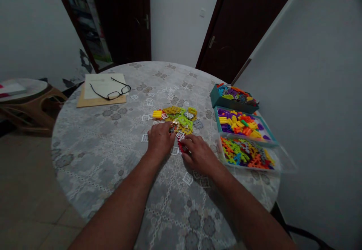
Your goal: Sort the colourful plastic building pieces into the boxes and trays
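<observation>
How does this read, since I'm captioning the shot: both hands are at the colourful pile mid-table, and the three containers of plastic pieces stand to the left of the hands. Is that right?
Not quite: the head view shows the three containers to the right of the hands, not the left. The left hand and right hand are indeed at the colourful pile mid-table.

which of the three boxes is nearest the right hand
The front box, holding notched pieces; the middle box and the dark teal box behind it sit farther from the right hand.
</observation>
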The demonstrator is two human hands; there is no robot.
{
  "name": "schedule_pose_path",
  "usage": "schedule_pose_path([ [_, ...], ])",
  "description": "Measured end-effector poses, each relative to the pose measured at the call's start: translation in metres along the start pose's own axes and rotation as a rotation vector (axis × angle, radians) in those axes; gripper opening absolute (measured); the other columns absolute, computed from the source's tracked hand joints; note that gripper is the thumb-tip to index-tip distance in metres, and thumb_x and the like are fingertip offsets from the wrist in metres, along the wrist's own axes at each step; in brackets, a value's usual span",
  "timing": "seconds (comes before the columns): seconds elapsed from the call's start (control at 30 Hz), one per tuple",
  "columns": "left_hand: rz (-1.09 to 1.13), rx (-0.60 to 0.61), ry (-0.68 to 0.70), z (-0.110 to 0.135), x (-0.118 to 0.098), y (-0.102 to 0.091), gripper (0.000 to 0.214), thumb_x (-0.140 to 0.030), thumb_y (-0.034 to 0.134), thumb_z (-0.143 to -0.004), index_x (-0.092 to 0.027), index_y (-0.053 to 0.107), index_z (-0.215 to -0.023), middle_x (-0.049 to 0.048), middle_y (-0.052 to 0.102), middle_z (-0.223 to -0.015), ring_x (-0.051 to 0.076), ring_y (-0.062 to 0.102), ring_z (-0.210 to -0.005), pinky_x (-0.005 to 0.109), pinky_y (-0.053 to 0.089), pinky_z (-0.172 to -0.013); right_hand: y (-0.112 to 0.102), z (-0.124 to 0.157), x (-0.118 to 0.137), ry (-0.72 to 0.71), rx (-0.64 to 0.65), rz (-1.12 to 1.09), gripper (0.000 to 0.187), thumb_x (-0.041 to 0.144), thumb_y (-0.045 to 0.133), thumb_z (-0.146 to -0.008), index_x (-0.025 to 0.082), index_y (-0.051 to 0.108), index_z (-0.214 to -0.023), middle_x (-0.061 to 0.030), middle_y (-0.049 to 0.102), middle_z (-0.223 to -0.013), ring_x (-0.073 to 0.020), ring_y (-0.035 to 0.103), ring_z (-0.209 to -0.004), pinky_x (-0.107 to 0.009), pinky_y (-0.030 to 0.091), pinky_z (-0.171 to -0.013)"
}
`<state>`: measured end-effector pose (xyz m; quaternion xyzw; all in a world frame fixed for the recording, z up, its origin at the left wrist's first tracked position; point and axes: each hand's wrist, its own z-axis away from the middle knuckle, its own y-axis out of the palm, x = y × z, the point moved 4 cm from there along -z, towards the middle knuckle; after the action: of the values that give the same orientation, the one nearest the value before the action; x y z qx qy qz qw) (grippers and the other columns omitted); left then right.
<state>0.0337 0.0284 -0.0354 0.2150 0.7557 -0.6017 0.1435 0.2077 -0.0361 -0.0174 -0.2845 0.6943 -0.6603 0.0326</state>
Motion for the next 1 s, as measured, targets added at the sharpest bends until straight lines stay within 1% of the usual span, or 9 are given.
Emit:
schedule_pose_path([
  [0.17, -0.026, 0.058, 0.035, 0.002, -0.007, -0.001, 0.054, -0.037, 0.075, -0.096, -0.024, 0.066, -0.147, 0.0139, 0.075, -0.138, 0.037, 0.064, -0.130, 0.051, 0.047, -0.109, -0.002, 0.006, -0.005, -0.005, -0.013, -0.036, 0.030, 0.023, 0.070, -0.095, 0.019, 0.066, -0.124, -0.0171, 0.065, -0.138, -0.0316, 0.059, -0.124, -0.047, 0.049, -0.112],
  [0.3, 0.011, 0.078, 0.075, 0.002, -0.008, 0.000, 0.055, -0.026, 0.074, -0.094, -0.024, 0.066, -0.148, 0.0139, 0.076, -0.138, 0.038, 0.064, -0.131, 0.053, 0.048, -0.111, -0.012, 0.014, -0.013, -0.008, -0.007, -0.205, 0.025, 0.027, 0.069, -0.096, 0.021, 0.064, -0.119, -0.0116, 0.069, -0.122, -0.0280, 0.063, -0.112, -0.042, 0.050, -0.100],
  [0.4, 0.133, 0.104, 0.112, 0.001, -0.006, -0.001, 0.054, -0.012, 0.070, -0.091, -0.020, 0.069, -0.145, 0.0161, 0.076, -0.138, 0.036, 0.066, -0.130, 0.052, 0.048, -0.114, -0.016, 0.017, -0.025, 0.096, 0.012, -0.409, 0.023, 0.036, 0.067, -0.100, 0.024, 0.065, -0.120, -0.0042, 0.071, -0.104, -0.0227, 0.065, -0.092, -0.036, 0.050, -0.084],
  [0.5, 0.336, 0.096, 0.093, -0.002, -0.003, -0.005, 0.050, -0.007, 0.071, -0.086, -0.021, 0.075, -0.134, 0.0160, 0.079, -0.126, 0.034, 0.070, -0.121, 0.052, 0.050, -0.113, -0.013, 0.017, -0.034, 0.219, -0.027, -0.600, 0.025, 0.044, 0.065, -0.101, 0.025, 0.068, -0.118, -0.0024, 0.073, -0.101, -0.0219, 0.067, -0.088, -0.036, 0.050, -0.080],
  [0.6, 0.640, 0.017, -0.092, -0.007, 0.004, -0.014, 0.044, -0.010, 0.077, -0.084, -0.025, 0.078, -0.126, 0.0110, 0.080, -0.111, 0.029, 0.073, -0.105, 0.049, 0.055, -0.105, -0.008, 0.015, -0.040, 0.329, -0.170, -0.755, 0.028, 0.047, 0.066, -0.100, 0.025, 0.068, -0.118, -0.0049, 0.076, -0.114, -0.0240, 0.070, -0.099, -0.039, 0.053, -0.089],
  [0.67, 0.955, -0.004, -0.263, -0.010, 0.009, -0.016, 0.040, -0.014, 0.080, -0.084, -0.025, 0.078, -0.122, 0.0091, 0.079, -0.107, 0.025, 0.074, -0.098, 0.042, 0.059, -0.094, -0.007, 0.015, -0.042, 0.362, -0.274, -0.807, 0.032, 0.048, 0.069, -0.098, 0.025, 0.067, -0.119, -0.0060, 0.075, -0.117, -0.0250, 0.071, -0.103, -0.040, 0.054, -0.094],
  [0.8, 1.606, 0.132, -0.549, -0.012, 0.011, -0.011, 0.034, -0.013, 0.074, -0.086, -0.019, 0.074, -0.119, 0.0099, 0.079, -0.108, 0.020, 0.076, -0.088, 0.032, 0.062, -0.074, -0.007, 0.016, -0.042, 0.353, -0.402, -0.869, 0.039, 0.048, 0.076, -0.093, 0.026, 0.065, -0.122, -0.0047, 0.072, -0.111, -0.0238, 0.069, -0.100, -0.038, 0.055, -0.091],
  [0.9, 1.774, 0.243, -0.685, -0.009, 0.006, -0.005, 0.026, -0.012, 0.068, -0.090, -0.015, 0.072, -0.115, 0.0130, 0.079, -0.105, 0.022, 0.078, -0.085, 0.033, 0.065, -0.069, -0.003, 0.016, -0.041, 0.399, -0.399, -0.896, 0.042, 0.045, 0.078, -0.091, 0.027, 0.064, -0.126, -0.0010, 0.070, -0.101, -0.0209, 0.066, -0.087, -0.035, 0.054, -0.080],
  [1.0, 1.783, 0.369, -0.694, -0.002, -0.005, 0.000, 0.020, -0.016, 0.067, -0.096, -0.013, 0.072, -0.115, 0.0170, 0.080, -0.105, 0.024, 0.079, -0.086, 0.035, 0.067, -0.072, 0.003, 0.016, -0.041, 0.423, -0.355, -0.915, 0.045, 0.042, 0.076, -0.089, 0.027, 0.064, -0.129, 0.0016, 0.068, -0.093, -0.0195, 0.063, -0.079, -0.033, 0.052, -0.073],
])
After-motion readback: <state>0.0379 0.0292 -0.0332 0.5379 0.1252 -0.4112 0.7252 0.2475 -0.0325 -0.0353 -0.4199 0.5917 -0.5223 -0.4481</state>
